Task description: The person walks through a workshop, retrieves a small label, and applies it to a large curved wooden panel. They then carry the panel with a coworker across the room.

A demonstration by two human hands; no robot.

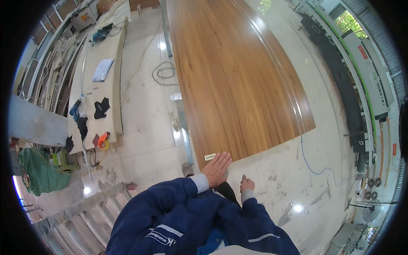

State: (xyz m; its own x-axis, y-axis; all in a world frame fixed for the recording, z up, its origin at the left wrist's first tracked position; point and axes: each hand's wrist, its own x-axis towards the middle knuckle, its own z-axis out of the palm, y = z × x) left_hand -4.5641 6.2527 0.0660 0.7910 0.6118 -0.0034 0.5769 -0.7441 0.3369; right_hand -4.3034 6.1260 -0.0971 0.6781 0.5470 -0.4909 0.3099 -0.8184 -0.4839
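The right hand (247, 184), fingers curled around something or nothing, I cannot tell, sits just off the near edge of the brown board (238, 85), while the left hand's (216, 171) flat fingers touch its near-left corner beside a pale lettered label (210, 157).

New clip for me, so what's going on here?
Someone in a dark blue jacket is at the near end of a long wood-grain panel. Their left hand lies flat over its near edge, beside a small pale label. The right hand is loosely curled, off the panel.
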